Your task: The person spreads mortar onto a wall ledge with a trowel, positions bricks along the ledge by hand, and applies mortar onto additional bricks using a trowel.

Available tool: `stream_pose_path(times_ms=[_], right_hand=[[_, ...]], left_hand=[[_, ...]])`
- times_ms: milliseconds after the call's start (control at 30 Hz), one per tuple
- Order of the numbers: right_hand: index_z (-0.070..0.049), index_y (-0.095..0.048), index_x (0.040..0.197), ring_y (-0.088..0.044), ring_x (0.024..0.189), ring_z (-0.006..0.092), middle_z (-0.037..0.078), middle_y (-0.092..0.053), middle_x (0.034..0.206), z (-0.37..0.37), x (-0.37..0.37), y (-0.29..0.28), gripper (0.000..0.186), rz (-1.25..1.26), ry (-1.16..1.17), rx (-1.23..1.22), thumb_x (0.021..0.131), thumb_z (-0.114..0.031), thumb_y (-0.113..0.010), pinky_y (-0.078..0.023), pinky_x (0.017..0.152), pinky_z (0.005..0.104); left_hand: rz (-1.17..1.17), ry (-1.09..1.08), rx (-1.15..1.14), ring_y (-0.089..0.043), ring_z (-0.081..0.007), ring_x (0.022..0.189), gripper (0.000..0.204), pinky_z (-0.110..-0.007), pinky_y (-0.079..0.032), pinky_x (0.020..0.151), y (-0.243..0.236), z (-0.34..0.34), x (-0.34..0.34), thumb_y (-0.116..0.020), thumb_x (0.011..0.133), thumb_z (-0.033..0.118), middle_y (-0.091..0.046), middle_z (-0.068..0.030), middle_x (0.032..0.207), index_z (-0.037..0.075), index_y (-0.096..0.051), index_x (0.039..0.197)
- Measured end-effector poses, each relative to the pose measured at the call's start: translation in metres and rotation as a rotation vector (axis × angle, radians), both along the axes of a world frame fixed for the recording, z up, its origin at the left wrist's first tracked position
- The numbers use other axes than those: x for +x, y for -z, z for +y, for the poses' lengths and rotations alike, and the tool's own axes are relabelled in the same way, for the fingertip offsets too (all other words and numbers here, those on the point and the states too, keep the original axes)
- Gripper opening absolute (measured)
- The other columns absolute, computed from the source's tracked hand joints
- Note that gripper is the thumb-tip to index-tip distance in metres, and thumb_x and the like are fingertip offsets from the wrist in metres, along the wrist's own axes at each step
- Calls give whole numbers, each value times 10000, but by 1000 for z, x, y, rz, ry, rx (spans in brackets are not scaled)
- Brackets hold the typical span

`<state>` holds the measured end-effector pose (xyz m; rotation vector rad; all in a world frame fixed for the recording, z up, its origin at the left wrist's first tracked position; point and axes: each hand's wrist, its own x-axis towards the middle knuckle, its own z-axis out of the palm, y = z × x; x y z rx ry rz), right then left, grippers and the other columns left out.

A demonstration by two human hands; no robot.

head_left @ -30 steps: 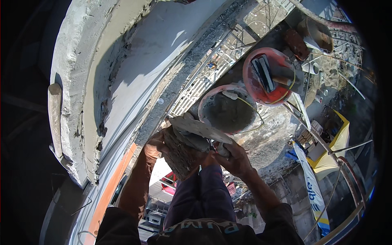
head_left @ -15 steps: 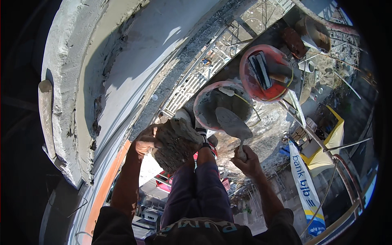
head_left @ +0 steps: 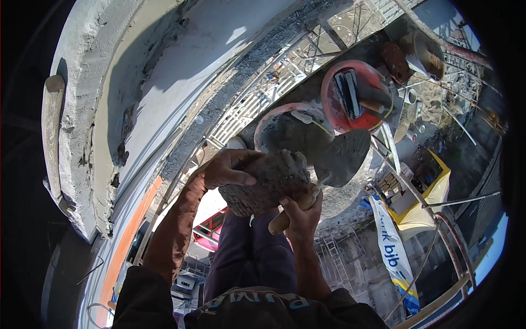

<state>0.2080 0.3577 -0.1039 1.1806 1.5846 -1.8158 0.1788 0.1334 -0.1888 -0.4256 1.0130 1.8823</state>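
the left hand (head_left: 227,170) holds the grey brick (head_left: 263,183) from above, and the right hand (head_left: 300,211) under it grips a trowel (head_left: 342,158) pointing up-right.

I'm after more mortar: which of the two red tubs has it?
The nearer red tub, just behind the trowel; the farther tub holds tools.

red tub (head_left: 378,118) of tools, curved concrete wall (head_left: 87,109), yellow tarp (head_left: 433,197).
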Motion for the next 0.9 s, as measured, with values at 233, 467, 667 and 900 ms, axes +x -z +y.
stream_pose_path(times_ms=[233,467,667,900], right_hand=[[3,-381,1283,-596,997,209,116,-539,1124,25,-9,0,685,118,4,53,706,5,-750,-534,859,355],[-28,-441,1278,-558,1040,214,94,-536,1141,23,0,2,678,71,34,123,688,-101,-768,-484,939,381],[-55,-446,1246,-553,1014,182,74,-526,1151,58,36,-2,609,165,-71,150,738,-151,-769,-491,876,354],[-53,-538,939,-530,665,117,45,-586,800,152,-8,-20,294,236,-977,435,747,-23,-758,-459,606,282]], left_hand=[[-116,-501,-30,-448,-316,1332,1383,-459,-350,1102,3,3,54,-882,553,596,-437,-241,1434,-10,-120,1535],[-367,-733,207,-458,-302,1327,1044,-447,-413,1080,-10,75,118,-864,713,362,-428,-149,1441,19,-255,1488],[-344,-791,343,-579,-289,1202,781,-441,-497,1005,11,53,109,-807,791,234,-557,-154,1334,0,-392,1410],[-390,-463,347,-609,-249,1147,766,-410,-507,979,11,-21,75,-852,680,77,-627,-122,1239,-8,-483,1346]])
